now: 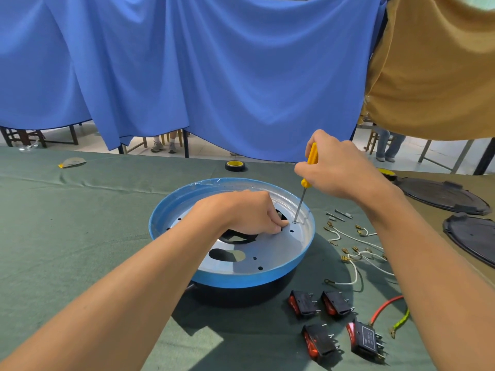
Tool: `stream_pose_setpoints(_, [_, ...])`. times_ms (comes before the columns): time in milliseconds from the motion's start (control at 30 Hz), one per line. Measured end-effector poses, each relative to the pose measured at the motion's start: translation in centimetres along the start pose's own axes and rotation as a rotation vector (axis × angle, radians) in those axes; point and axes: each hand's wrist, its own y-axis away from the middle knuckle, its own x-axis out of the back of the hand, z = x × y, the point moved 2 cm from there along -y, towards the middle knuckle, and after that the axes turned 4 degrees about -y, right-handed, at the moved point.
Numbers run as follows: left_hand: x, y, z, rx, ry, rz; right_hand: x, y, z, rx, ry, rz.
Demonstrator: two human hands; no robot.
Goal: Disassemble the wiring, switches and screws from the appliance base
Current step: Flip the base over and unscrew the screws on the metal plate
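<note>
The round appliance base (300, 253), blue-rimmed with a silver inner plate, sits mid-table. My right hand (340, 170) grips a yellow-handled screwdriver (310, 162) held upright, its tip on a screw (295, 222) near the base's far right rim. My left hand (251, 212) rests on the silver plate beside a dark opening, fingers curled, fingertips close to the screw. Several black rocker switches with red buttons (334, 303) lie on the cloth in front right. Loose white wires with brass terminals (353, 253) lie to the right of the base.
A red wire (383, 307) and a green-yellow wire (401, 321) lie near the switches. Two black round covers (442, 194) rest at the right. A black tape roll (235, 166) sits behind the base. Small metal parts (340, 215) lie right of the rim. Blue cloth hangs behind.
</note>
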Motion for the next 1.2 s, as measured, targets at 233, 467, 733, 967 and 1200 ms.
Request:
stream_pose_setpoints(233, [-0.06, 0.2, 0.0, -0.005, 0.012, 0.002, 0.17, -0.04, -0.07, 0.013, 0.064, 0.075])
stream_pose_setpoints(467, [-0.13, 0.11, -0.06, 0.0, 0.019, 0.012, 0.29, 0.15, -0.34, 0.011, 0.034, -0.01])
stream_pose_setpoints(733, [-0.08, 0.13, -0.06, 0.006, 0.024, 0.008, 0.07, 0.11, -0.04, 0.001, -0.052, -0.027])
stream_pose_setpoints(967, [-0.12, 0.18, -0.13, 0.016, 0.037, -0.006, -0.16, 0.15, -0.15, 0.045, 0.054, 0.062])
stream_pose_setpoints(1200, [-0.1, 0.12, -0.12, 0.016, 0.037, 0.003, -0.17, 0.24, -0.41, 0.001, 0.029, 0.018])
